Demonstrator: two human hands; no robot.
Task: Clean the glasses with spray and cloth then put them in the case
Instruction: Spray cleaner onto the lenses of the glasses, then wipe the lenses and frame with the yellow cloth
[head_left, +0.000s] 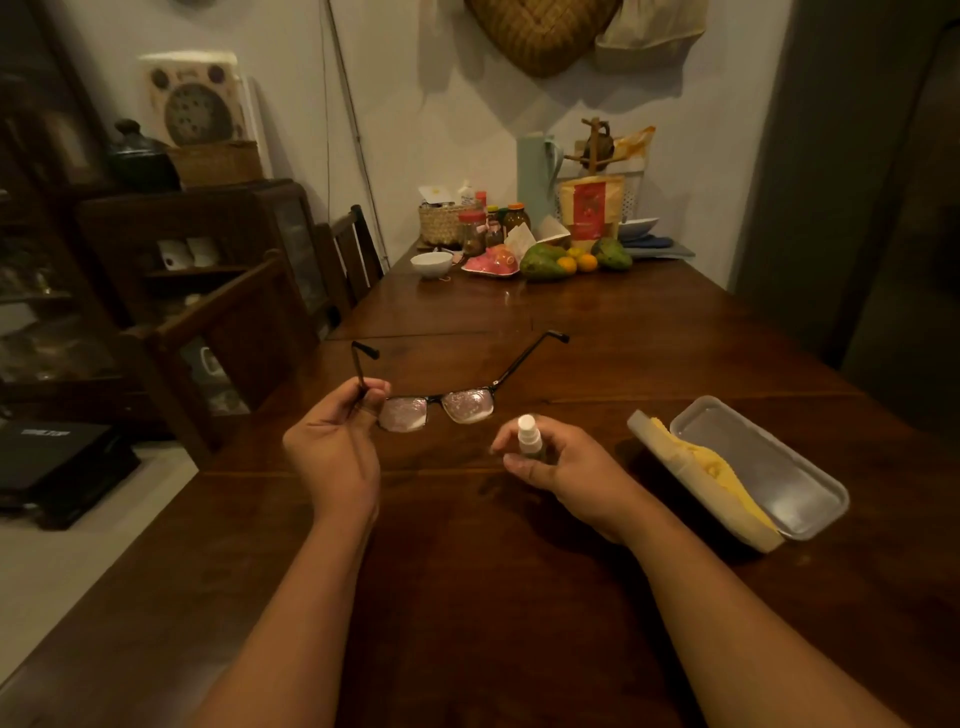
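Black-framed glasses (439, 408) hang above the wooden table (519, 597), arms unfolded and pointing away from me. Both lenses look misted with droplets. My left hand (332, 441) pinches the left arm near its hinge. My right hand (561, 465) grips a small spray bottle (529, 441) with a white nozzle, just right of the lenses and below them. An open translucent glasses case (779, 467) lies to the right on the table, with a yellow cloth (717, 467) inside its near half.
Far end of the table holds a white bowl (431, 263), a pink dish, fruit (571, 260), jars, a woven basket and a thermos. Two wooden chairs (234, 332) stand along the left edge, with a dark cabinet behind them.
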